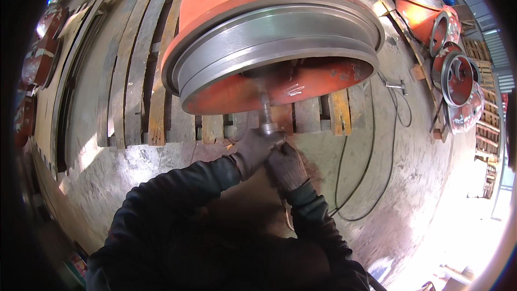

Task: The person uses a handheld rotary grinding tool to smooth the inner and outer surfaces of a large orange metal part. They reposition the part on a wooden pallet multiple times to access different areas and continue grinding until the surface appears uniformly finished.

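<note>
A large orange-red metal casting (231, 90) with a bare, machined steel rim (280, 33) lies in front of me, its hollow end facing my way. My left hand (252, 153), in a grey work glove, is wrapped round the front of a straight die grinder (266, 114). Just behind it, my gloved right hand (288, 167) grips the tool's rear, close against the left. The grinder's metal neck points up into the casting's opening; its tip is blurred and shaded by the inner wall. Both palms hide most of the tool body.
Wooden pallets (153, 105) lie under and left of the casting. Dark hoses (371, 153) loop over the floor at right, near a small metal tool (396, 84). More red castings (459, 78) stand at far right, others (40, 62) at far left.
</note>
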Action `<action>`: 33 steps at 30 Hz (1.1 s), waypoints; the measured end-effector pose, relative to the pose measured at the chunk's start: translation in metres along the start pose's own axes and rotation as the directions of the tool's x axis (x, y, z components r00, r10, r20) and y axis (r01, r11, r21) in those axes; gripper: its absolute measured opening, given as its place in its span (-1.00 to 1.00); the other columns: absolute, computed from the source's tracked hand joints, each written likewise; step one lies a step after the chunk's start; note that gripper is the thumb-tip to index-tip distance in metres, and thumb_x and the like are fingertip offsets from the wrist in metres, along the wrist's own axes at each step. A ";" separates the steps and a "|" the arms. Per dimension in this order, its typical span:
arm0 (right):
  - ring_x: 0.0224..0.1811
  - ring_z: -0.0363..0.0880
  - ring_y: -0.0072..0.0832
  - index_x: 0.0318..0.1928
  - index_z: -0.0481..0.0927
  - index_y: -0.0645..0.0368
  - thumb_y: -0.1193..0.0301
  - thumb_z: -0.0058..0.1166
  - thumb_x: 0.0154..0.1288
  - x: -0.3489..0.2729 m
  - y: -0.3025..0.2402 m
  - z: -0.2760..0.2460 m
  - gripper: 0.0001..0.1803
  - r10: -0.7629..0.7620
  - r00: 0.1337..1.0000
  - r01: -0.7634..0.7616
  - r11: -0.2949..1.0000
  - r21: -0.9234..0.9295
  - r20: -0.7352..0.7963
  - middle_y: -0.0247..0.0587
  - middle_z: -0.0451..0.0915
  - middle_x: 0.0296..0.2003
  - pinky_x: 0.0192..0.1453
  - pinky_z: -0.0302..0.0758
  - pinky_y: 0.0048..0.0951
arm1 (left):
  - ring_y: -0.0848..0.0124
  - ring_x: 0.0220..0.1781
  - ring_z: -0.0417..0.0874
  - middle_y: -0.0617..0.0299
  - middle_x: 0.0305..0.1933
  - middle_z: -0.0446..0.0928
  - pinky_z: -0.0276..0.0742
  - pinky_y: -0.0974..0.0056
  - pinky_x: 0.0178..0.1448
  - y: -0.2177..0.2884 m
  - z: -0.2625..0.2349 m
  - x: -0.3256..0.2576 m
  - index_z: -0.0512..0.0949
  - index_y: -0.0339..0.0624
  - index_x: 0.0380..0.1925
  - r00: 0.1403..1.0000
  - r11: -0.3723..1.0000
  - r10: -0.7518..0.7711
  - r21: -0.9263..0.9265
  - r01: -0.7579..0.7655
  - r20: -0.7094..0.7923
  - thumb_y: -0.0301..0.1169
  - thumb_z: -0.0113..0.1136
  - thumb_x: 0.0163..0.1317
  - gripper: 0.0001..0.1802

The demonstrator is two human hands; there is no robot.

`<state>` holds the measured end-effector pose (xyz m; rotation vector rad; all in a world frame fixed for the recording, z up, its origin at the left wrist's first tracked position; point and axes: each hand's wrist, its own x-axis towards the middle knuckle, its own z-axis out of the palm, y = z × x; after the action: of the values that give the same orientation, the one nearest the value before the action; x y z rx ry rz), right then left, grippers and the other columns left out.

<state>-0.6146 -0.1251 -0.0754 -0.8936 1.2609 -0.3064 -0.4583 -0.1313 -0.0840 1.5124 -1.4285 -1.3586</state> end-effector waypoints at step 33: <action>-0.18 0.62 -0.62 0.06 0.48 0.16 0.53 -0.04 0.62 -0.001 0.005 0.004 -0.89 0.000 0.999 0.003 0.997 -0.072 0.044 -0.34 0.53 -0.25 -0.17 0.60 -0.56 | 0.07 -0.07 0.79 -0.02 -0.03 0.74 0.71 0.08 0.05 0.002 0.003 -0.012 0.72 -0.12 0.01 0.964 0.942 -0.264 -0.207 0.263 0.021 -0.49 0.20 0.33 -0.72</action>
<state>-0.6125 -0.1194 -0.0776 -0.9576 1.2370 -0.2428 -0.4597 -0.1193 -0.0796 1.6075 -1.0670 -1.6049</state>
